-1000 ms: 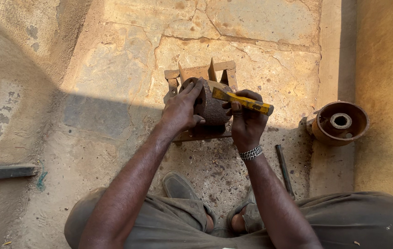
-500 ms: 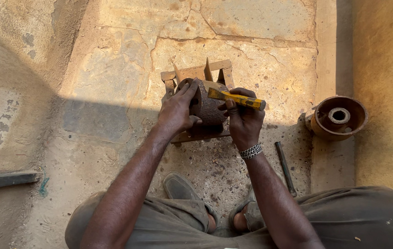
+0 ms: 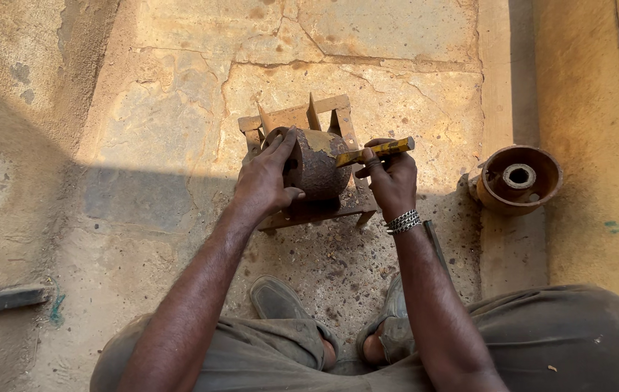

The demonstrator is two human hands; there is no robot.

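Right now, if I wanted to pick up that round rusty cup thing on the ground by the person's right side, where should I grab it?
Grab the rusty round part by its raised outer rim, coming from above. It lies open side up, so the rim is easy to pinch.

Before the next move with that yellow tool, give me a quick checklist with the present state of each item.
1. Left hand steadies the rusty drum: ok, fingers lie on its end face and side.
2. Right hand grips the yellow tool: ok, fingers are closed round it.
3. Tool tip on the drum: ok, it touches the upper right side.
4. Drum seated in the metal stand: ok, it lies between the uprights; how firmly, cannot tell.
5. Left fingers away from the tool tip: ok, they sit on the far side of the drum.
6. Stand steady on the stone floor: cannot tell.
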